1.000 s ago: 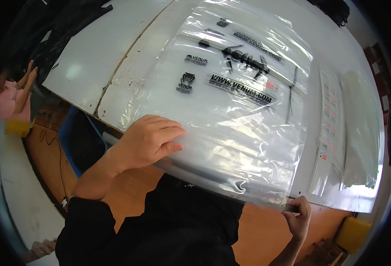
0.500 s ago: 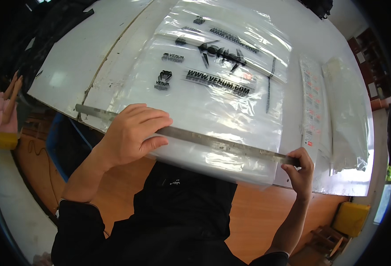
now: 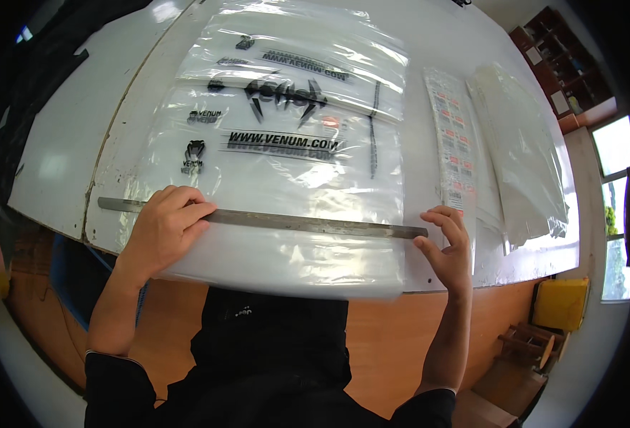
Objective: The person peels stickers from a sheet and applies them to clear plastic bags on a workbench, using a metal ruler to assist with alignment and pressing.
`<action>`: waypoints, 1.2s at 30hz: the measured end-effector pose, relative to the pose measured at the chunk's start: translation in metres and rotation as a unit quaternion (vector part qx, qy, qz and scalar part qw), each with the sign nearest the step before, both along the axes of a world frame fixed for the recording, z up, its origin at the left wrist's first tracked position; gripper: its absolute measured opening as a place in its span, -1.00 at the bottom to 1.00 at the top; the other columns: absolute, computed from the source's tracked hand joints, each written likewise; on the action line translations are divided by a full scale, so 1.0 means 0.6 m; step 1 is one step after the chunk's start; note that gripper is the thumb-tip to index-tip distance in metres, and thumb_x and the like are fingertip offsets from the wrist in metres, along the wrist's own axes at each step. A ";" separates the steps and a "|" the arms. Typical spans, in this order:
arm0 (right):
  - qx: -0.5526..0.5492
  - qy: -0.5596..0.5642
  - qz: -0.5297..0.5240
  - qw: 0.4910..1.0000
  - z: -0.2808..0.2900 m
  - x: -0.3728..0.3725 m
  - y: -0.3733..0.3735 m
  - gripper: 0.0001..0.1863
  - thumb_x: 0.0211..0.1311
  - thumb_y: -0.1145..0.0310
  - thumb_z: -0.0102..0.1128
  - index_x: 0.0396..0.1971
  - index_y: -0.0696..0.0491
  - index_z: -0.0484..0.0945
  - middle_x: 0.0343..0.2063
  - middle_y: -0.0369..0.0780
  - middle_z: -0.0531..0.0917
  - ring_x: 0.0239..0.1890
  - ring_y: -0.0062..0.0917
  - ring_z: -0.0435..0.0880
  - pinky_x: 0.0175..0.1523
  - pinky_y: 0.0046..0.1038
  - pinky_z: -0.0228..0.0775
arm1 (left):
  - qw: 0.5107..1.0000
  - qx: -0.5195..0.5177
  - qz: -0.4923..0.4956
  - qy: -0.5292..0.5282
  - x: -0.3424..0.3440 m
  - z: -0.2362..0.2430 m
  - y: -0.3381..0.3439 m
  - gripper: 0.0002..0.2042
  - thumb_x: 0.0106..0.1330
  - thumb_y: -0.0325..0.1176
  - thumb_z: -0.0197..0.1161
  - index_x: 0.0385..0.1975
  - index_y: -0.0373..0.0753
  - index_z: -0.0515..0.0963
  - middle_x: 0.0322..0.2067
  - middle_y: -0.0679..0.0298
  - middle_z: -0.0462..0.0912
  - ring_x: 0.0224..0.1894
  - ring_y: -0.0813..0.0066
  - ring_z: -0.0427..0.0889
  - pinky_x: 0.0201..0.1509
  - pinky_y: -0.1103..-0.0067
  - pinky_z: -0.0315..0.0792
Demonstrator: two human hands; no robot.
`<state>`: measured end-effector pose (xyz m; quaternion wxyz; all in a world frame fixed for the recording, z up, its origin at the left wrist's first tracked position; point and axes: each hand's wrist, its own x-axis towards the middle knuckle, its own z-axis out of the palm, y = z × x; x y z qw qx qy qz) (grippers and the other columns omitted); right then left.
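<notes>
A long, flat metal strip [image 3: 293, 221] lies crosswise over the near part of a stack of clear plastic bags [image 3: 272, 185] with black print. My left hand [image 3: 165, 228] is closed over the strip toward its left end, thumb and fingers on it. At the strip's right end is my right hand [image 3: 447, 246], its thumb and fingers apart, with the thumb tip close to the lower edge. Whether that thumb touches the metal I cannot tell. Below the strip, the bags' near edge reaches the front of the white table [image 3: 58, 164].
Right of the stack lie a narrow pile of clear packs with red print [image 3: 450, 135] and a larger pile of clear plastic sheets [image 3: 522, 157]. Dark material [image 3: 36, 78] covers the far left. A blue-edged container [image 3: 79, 278] stands under the table's left, a yellow box [image 3: 561, 303] at the right.
My right thumb and fingers have loosened from the strip's right end and spread apart. My left hand stays on the strip. The whole view has shifted, with the bags now further left in it.
</notes>
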<state>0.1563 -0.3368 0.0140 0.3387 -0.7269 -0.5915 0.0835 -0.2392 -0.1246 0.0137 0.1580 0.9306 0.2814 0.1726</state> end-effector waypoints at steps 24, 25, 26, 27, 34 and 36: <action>0.000 0.238 -0.339 0.910 -0.027 0.147 -0.061 -0.33 0.23 0.31 0.36 0.25 0.36 0.38 -0.26 -0.18 0.69 -0.19 -0.55 0.64 -0.05 -0.51 0.46 | 0.957 -0.105 -0.268 -0.030 0.584 -0.019 -0.110 -0.72 0.23 -0.24 0.31 -0.11 -0.18 0.70 -0.08 0.18 0.70 -0.03 0.14 0.66 0.02 0.32 0.54; 0.025 0.259 -0.338 0.904 -0.024 0.148 -0.065 -0.34 0.20 0.31 0.38 0.23 0.35 0.41 -0.28 -0.15 0.70 -0.18 -0.49 0.66 -0.01 -0.49 0.47 | 0.961 -0.110 -0.250 -0.038 0.587 -0.026 -0.113 -0.71 0.22 -0.24 0.32 -0.10 -0.18 0.70 -0.07 0.19 0.69 -0.03 0.14 0.66 0.02 0.32 0.55; -0.027 0.184 -0.348 0.919 -0.018 0.143 -0.067 -0.30 0.21 0.19 0.39 0.26 0.27 0.41 -0.16 -0.14 0.69 -0.09 -0.45 0.66 0.06 -0.42 0.46 | 0.966 -0.116 -0.229 -0.043 0.587 -0.035 -0.114 -0.71 0.21 -0.24 0.34 -0.10 -0.18 0.69 -0.06 0.20 0.69 -0.02 0.15 0.66 0.02 0.31 0.55; -0.026 0.186 -0.354 0.916 -0.014 0.136 -0.064 -0.30 0.21 0.19 0.39 0.26 0.27 0.41 -0.16 -0.14 0.69 -0.09 -0.45 0.66 0.06 -0.42 0.46 | 0.964 -0.116 -0.235 -0.040 0.589 -0.044 -0.112 -0.71 0.21 -0.24 0.34 -0.10 -0.18 0.69 -0.06 0.20 0.69 -0.02 0.15 0.66 0.02 0.31 0.55; -0.167 0.072 -0.389 0.903 -0.023 0.121 -0.049 -0.22 0.17 0.01 0.41 0.31 0.11 0.40 0.01 -0.15 0.61 0.02 -0.38 0.63 0.13 -0.32 0.44 | 0.959 -0.053 -0.244 -0.136 0.598 -0.072 -0.121 -0.68 0.14 -0.21 0.42 -0.14 -0.19 0.68 -0.04 0.23 0.66 -0.02 0.20 0.62 0.01 0.32 0.51; -0.055 0.203 -0.342 0.916 -0.032 0.126 -0.049 -0.25 0.21 0.14 0.43 0.29 0.22 0.38 -0.07 -0.16 0.62 -0.08 -0.47 0.65 0.00 -0.46 0.48 | 0.962 -0.053 -0.245 -0.111 0.598 -0.074 -0.123 -0.68 0.13 -0.20 0.43 -0.14 -0.19 0.67 -0.02 0.24 0.65 -0.02 0.21 0.62 0.00 0.32 0.50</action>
